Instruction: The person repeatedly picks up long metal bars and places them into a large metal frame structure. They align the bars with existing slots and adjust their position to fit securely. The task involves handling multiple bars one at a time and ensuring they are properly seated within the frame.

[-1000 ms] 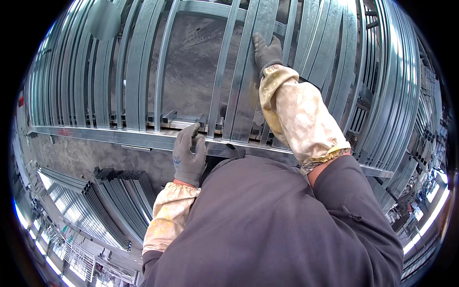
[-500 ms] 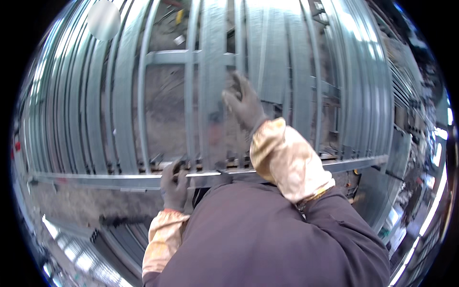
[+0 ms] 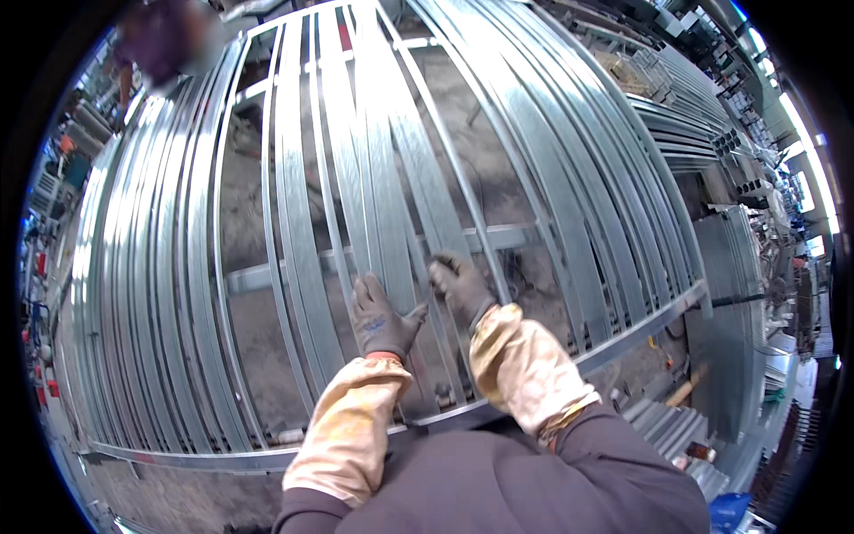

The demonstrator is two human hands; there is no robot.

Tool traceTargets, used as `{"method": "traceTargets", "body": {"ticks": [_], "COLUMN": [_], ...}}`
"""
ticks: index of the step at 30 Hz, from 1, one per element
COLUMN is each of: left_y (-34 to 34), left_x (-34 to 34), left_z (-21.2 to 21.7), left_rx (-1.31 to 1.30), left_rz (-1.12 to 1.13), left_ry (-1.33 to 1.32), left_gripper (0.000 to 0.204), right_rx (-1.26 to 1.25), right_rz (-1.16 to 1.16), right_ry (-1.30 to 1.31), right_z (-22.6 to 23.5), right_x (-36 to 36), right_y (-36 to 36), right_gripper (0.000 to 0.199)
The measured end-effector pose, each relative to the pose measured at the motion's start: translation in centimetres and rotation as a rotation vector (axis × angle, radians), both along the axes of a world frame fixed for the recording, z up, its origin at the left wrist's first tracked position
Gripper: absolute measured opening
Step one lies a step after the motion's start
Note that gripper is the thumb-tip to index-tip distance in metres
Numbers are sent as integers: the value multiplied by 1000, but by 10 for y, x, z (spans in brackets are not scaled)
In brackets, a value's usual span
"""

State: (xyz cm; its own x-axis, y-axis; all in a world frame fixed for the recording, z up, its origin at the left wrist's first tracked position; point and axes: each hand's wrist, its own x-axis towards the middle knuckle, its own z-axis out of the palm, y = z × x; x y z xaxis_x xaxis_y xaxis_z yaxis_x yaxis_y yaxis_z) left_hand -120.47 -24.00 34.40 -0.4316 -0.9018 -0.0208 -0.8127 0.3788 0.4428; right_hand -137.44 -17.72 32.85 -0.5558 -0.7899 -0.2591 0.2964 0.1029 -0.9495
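Note:
My left hand (image 3: 384,322), in a dark grey work glove, lies flat on a wide galvanized metal bar (image 3: 378,205). Its fingers point away from me and its thumb is stretched out to the right. Just right of it, my right hand (image 3: 464,289), gloved alike, has its fingers bent over the left edge of another wide metal bar (image 3: 418,169). The two bars run lengthwise away from me and lie close together, slightly slanted. Pale protective sleeves (image 3: 534,369) cover both forearms. The undersides of the bars beneath my hands are hidden.
Many more metal bars (image 3: 133,311) lie across a metal frame (image 3: 222,460), whose near rail runs by my body. A crossbeam (image 3: 253,276) passes beneath. Metal sheets (image 3: 725,311) and stacked tubes (image 3: 685,133) stand right. A blurred person (image 3: 165,40) is at the far left.
My left hand has left the near rail and moved forward onto a bar. My right hand has come down from above to a bar beside it. The view has turned and shows more of the frame.

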Motion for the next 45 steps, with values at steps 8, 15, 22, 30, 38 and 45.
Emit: {"method": "traceTargets", "body": {"ticks": [8,15,22,30,38,45], "left_y": [-10,-11,-10,18,136,149], "left_x": [-52,-47,-55,-73,-260,-244], "left_z": [-8,-4,14,15,49,28], "left_rx": [169,162,205,-231,847,1018], "left_rz": [173,231,287,168,-276,-170], "left_ry": [-282,-302,-309,-59,811,751], "left_gripper": [119,117,111,75,46,34], "right_rx": [-37,944,1061,717,442,491], "right_rz": [69,-96,129,147,159,103], "right_ry": [82,972,855,743,531,490], "right_z": [-15,39,32,71,98,79], "right_x": [-89,-297,-331,-384,-310,-270], "right_y": [-30,45,63,76,45,43], "right_gripper": [45,120,125,135,103,109]}}
